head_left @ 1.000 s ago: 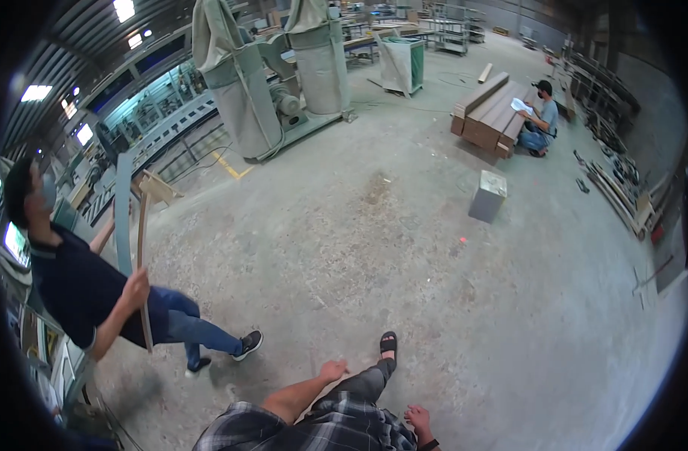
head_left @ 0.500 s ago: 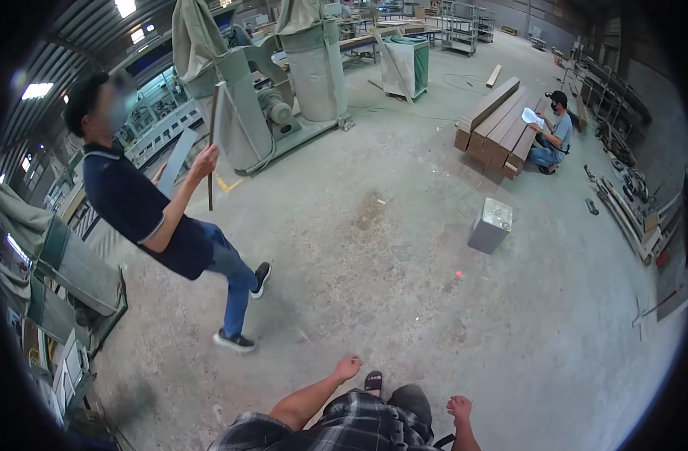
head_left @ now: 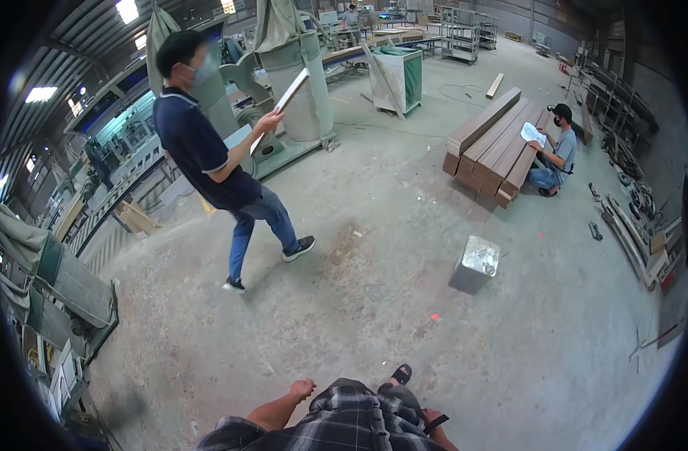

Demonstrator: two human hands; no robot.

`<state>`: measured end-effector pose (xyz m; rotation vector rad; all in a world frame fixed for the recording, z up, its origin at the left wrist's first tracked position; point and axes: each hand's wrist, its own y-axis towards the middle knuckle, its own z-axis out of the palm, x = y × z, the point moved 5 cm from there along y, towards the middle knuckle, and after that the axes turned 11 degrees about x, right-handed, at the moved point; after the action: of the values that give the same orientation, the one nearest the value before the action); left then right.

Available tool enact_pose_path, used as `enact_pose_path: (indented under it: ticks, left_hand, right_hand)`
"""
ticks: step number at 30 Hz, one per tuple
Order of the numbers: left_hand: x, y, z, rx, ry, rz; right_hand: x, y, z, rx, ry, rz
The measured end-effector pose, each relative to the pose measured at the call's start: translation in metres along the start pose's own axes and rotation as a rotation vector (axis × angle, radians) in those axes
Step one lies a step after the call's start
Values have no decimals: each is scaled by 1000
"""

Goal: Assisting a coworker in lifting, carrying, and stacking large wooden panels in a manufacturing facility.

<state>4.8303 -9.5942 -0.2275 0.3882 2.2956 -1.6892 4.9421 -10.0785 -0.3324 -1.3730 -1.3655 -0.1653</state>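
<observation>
My left hand (head_left: 303,389) hangs at my left side, its fingers curled in and nothing visible in them. Low beside my right hip is my right hand (head_left: 433,418), small in view and partly cut off by my body, with a dark strap across that wrist; its fingers cannot be made out. Neither hand touches any object. The nearest loose thing on the floor ahead is a square metal can (head_left: 475,264), upright, with a small red scrap (head_left: 435,317) in front of it.
A co-worker (head_left: 209,143) walks at the left carrying a long flat strip (head_left: 290,89). Another person (head_left: 560,154) crouches with a white paper beside stacked brown boards (head_left: 490,143). Dust-collector units (head_left: 295,83) stand behind. Metal scrap (head_left: 633,244) lines the right wall.
The can and board stack have come nearer as I step forward. The walking co-worker has shifted right and away, the strip now tilted. My left hand swung back left; my right hand drew in toward my hip.
</observation>
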Motion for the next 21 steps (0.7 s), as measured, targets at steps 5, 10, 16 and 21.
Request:
enact_pose_path:
  ticks: [5,10,16,21]
  left_hand:
    - [-106,25,34,-61,-308,221]
    - [-192,63,49,-138,-120,380]
    - [-218,129,37,-167,-117,177]
    - [-293,193,20,38,299,38]
  right_hand:
    - [76,125,-115,-38,60,-2]
    - [188,207,-201,-193,369,-77]
    - [234,297,-208,14,297,23]
    - [253,333,-226,58,480,237]
